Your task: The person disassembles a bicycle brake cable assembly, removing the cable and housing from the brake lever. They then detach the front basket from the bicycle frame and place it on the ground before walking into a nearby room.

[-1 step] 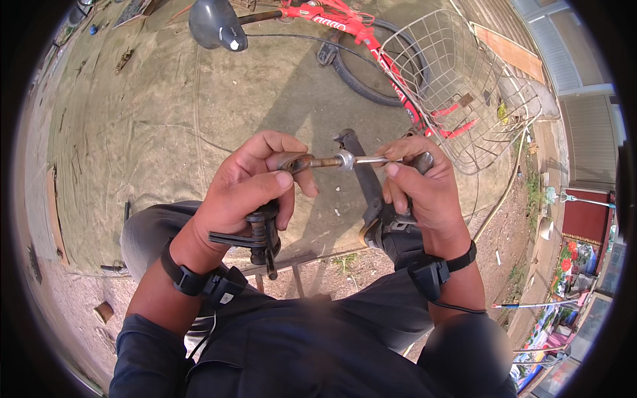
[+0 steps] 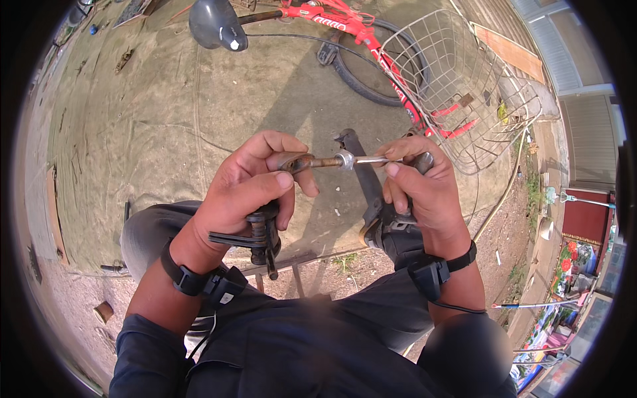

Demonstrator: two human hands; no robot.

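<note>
One rusty threaded bolt [image 2: 325, 162] points rightward before me, held in the closed thumb and fingers of my left hand [image 2: 239, 182], seemingly for steadiness; my right hand [image 2: 430, 186] pinches a slim metal rod [image 2: 370, 160] meeting its silver nut [image 2: 346, 160], perhaps entering it.

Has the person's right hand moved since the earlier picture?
No. The right hand shows no visible shift in any direction, sitting in the same spot below the red bicycle frame in the head view.
</note>
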